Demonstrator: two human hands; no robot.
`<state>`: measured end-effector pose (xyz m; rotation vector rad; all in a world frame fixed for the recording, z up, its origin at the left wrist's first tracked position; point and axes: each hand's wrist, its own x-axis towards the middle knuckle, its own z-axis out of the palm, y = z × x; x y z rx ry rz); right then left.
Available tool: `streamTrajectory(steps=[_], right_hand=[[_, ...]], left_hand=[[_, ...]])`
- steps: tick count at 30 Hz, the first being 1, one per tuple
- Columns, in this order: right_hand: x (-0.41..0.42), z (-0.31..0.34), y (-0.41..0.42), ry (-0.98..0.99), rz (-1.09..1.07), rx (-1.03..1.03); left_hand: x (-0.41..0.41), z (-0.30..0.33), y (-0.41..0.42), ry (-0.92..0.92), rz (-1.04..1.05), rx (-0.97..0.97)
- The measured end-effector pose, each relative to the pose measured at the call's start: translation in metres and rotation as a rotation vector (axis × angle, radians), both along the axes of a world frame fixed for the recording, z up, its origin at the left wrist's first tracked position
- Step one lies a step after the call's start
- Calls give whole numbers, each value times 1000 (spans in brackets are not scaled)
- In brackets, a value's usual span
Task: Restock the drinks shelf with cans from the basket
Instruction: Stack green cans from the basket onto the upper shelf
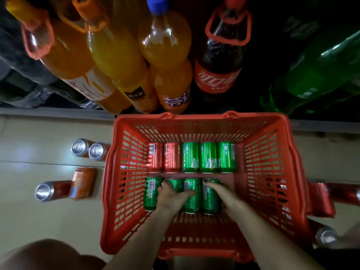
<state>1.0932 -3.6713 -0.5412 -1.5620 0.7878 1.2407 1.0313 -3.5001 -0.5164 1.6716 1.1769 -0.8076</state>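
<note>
A red plastic basket (272, 152) stands on the floor below the drinks shelf (58, 112). Cans lie on their sides in it in two rows. The far row has two red cans (164, 157) and three green cans (208, 157). The near row holds several green cans. My left hand (171, 197) reaches into the near row and curls over its second green can (176, 184), with the thumb across the third. My right hand (220, 193) grips the rightmost green can (210, 201) of that row.
Large orange soda bottles (116, 55), a cola bottle (220, 61) and a green bottle (321, 71) fill the shelf above. Two upright cans (88, 149), an orange can (82, 182) and a red can (50, 190) sit on the floor left of the basket. More red cans (321, 199) lie to its right.
</note>
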Motion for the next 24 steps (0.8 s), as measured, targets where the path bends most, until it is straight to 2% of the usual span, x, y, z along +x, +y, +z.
streamTrajectory(steps=[5, 11, 16, 20, 24], right_hand=[[6, 4, -7, 46, 19, 38], [11, 10, -17, 122, 17, 180], [9, 12, -6, 197, -6, 273], [10, 12, -4, 205, -49, 268], [11, 14, -4, 205, -59, 297]], left_hand=[[0, -12, 5, -65, 84, -110], [9, -13, 6, -153, 159, -299], [5, -9, 6, -115, 217, -375], [4, -8, -1, -113, 273, -413], [3, -10, -1, -90, 315, -539]])
